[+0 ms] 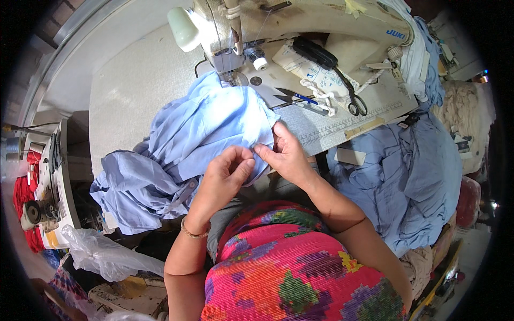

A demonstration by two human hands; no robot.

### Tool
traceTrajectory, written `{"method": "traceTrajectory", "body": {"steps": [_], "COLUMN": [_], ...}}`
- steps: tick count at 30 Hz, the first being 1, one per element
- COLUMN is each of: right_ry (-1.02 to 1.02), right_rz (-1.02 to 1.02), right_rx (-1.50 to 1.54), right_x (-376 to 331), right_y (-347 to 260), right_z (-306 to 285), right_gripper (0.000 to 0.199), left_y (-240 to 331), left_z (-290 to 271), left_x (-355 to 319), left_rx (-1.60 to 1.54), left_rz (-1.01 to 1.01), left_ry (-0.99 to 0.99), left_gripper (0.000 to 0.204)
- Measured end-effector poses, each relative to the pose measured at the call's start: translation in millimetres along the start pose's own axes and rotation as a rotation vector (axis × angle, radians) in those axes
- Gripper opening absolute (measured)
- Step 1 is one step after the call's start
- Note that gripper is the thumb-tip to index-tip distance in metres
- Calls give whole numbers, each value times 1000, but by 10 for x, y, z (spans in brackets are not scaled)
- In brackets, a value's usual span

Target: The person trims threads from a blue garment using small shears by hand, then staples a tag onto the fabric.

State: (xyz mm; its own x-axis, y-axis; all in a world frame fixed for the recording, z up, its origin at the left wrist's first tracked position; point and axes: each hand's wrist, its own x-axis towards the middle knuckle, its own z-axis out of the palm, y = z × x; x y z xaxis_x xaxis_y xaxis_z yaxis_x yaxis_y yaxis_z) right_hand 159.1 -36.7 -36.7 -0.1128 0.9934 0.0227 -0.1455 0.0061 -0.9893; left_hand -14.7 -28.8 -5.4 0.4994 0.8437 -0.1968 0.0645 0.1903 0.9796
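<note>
1. A light blue garment lies bunched on the left part of the pale bench, its near folds reaching toward the person's lap. A button shows on its near side.
2. The right hand is at the garment's right edge; its fingers pinch the cloth, the thumb on top.
3. The left hand is just left of it, over the near part of the garment. Its thumb and forefinger come close together; whether they pinch anything, I cannot tell.
4. A bracelet circles the left wrist.
5. At the far side stands a sewing machine, with the garment's far end beside its needle area. A pale green lamp is on the left of its head.
6. Right of the garment, on the bench, lie pointed snips, a white cord and scissors with dark loops.
7. Farther right is a heap of blue cloth, a white tag lying on it.
8. A translucent plastic bag sits at the near left, and red material hangs farther left.
</note>
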Motion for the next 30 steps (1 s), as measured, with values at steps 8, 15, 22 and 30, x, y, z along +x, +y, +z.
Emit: {"method": "traceTrajectory", "body": {"steps": [8,15,22,30], "right_ry": [10,-97,55,88], "right_rz": [-67,30,150,113], "right_rx": [136,271,688,697], "right_x": [21,45,78,88], "right_y": [-69,-91,-47,-133], "right_z": [34,-50,99,97], "right_gripper": [41,44,36,38], "left_y": [56,21,-198,-57], "left_z": [6,-46,34,8], "left_x": [44,93,227,149], "left_rx": [221,-355,-851,-643], "left_rz": [26,-134,79,140], "left_ry": [49,0,-48,141], "left_gripper": [10,15,9,10]}}
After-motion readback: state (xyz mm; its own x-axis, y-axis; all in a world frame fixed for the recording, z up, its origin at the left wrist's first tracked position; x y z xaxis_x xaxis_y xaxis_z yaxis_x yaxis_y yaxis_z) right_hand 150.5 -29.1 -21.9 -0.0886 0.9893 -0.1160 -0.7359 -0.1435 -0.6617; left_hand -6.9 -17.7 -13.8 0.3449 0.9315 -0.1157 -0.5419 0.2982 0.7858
